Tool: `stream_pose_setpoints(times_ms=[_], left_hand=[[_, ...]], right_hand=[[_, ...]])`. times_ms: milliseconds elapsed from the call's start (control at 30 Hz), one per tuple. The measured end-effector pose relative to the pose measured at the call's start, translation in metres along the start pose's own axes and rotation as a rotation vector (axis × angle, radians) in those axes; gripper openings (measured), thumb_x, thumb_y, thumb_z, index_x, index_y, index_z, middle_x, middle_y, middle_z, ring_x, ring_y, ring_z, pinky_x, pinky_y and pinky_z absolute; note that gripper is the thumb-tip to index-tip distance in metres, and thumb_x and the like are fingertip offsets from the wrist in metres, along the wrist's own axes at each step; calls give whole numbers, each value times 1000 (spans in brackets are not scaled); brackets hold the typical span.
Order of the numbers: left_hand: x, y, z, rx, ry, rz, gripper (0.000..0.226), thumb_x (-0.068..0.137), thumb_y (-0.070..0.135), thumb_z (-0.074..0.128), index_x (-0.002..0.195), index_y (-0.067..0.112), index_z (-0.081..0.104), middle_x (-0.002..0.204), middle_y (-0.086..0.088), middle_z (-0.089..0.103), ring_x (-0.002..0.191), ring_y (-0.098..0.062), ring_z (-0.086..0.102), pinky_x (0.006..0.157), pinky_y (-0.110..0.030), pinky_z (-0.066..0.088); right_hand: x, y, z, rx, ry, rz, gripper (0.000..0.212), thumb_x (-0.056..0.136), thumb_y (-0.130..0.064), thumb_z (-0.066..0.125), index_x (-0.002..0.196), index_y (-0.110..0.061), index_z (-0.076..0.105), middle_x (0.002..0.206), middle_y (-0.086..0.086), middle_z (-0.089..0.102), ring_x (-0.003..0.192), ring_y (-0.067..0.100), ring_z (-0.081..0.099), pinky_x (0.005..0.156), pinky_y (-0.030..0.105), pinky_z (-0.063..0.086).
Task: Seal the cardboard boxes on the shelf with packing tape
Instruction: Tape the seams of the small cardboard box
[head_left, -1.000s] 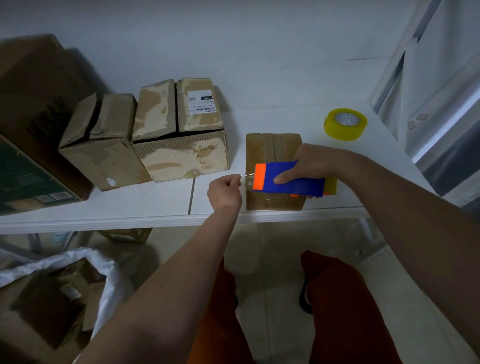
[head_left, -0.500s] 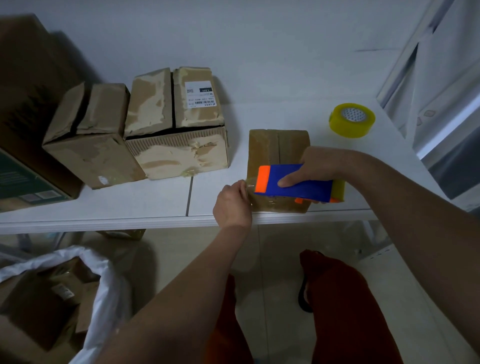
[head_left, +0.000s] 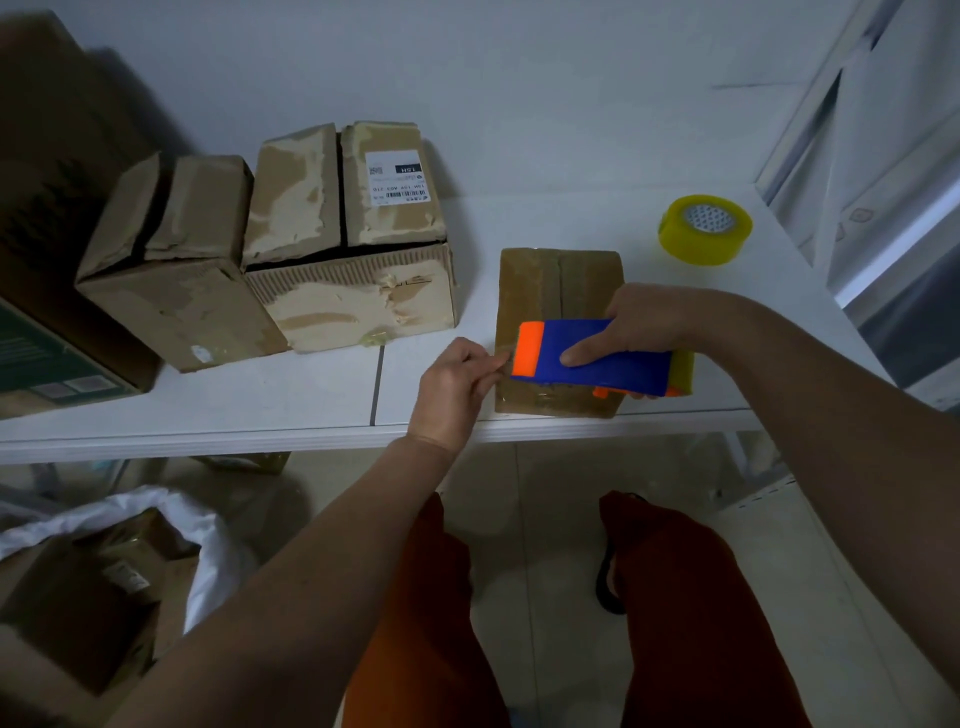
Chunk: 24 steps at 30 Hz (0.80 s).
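White walls stand behind a white shelf (head_left: 291, 400) that holds some brown boxes. Near the front edge sits a small box (head_left: 558, 291), and this is the one being taped. The right hand (head_left: 649, 327) grips a blue and orange tape holder (head_left: 597, 364), with the pointing finger laid flat along its side. It rests on top of the small box, close to the front, likely so the tape can roll across the lid. The left hand (head_left: 457, 384) is at the left side of that box. Its fingers pinch the loose end of the clear tape, probably to stick it down on the side so it does not slip.

Two bigger boxes wait to the left. The middle box (head_left: 353, 291) has a white label on top and a dark gap between its flaps. The left box (head_left: 171, 270) leans against it, and its flaps look open too. So these two most likely need tape next.

A spare yellow tape roll (head_left: 706, 228) sits far back on the right, out of the way but easy to reach.
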<state>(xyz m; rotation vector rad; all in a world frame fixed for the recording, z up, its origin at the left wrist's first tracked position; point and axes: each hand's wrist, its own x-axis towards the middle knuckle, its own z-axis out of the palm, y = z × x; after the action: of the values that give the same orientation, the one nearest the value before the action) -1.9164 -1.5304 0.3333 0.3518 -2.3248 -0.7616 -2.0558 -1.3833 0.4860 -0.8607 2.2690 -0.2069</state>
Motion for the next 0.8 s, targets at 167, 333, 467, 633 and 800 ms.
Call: stream_pose_setpoints(times_ms=[167, 333, 467, 633, 800], left_hand=[[10, 1, -2, 35, -59, -1, 22, 78, 2, 75, 100, 5, 75, 85, -9, 60, 73, -14, 54, 69, -25, 50], [10, 2, -4, 4, -66, 8, 14, 82, 0, 69, 95, 2, 75, 82, -11, 62, 72, -17, 58, 69, -23, 48], [17, 1, -5, -5, -97, -56, 16, 75, 2, 77, 90, 4, 77, 79, -10, 68, 71, -16, 62, 70, -20, 47], [13, 5, -1, 129, -32, -61, 12, 72, 13, 81, 83, 12, 77, 76, -4, 67, 70, -22, 63, 57, -28, 49], [9, 9, 2, 237, 76, -117, 10, 72, 21, 81, 81, 21, 78, 72, 0, 66, 71, -22, 61, 51, -23, 36]], right_hand=[[0, 1, 0, 16, -19, 2, 62, 73, -57, 70, 100, -1, 64, 95, 15, 68, 84, 31, 65, 86, 41, 51], [0, 2, -1, 13, -37, -2, 65, 71, -58, 70, 101, -1, 64, 97, 15, 69, 91, 33, 66, 87, 42, 51], [1, 2, -1, 9, -37, -9, 64, 71, -58, 70, 101, -2, 64, 97, 15, 68, 89, 32, 66, 86, 41, 51], [3, 2, 2, -22, 2, -1, 59, 70, -64, 66, 84, -7, 61, 83, 10, 64, 69, 21, 58, 70, 35, 46], [-1, 13, 2, -93, 14, 22, 54, 71, -62, 68, 80, -11, 57, 80, 6, 62, 66, 18, 58, 64, 30, 43]])
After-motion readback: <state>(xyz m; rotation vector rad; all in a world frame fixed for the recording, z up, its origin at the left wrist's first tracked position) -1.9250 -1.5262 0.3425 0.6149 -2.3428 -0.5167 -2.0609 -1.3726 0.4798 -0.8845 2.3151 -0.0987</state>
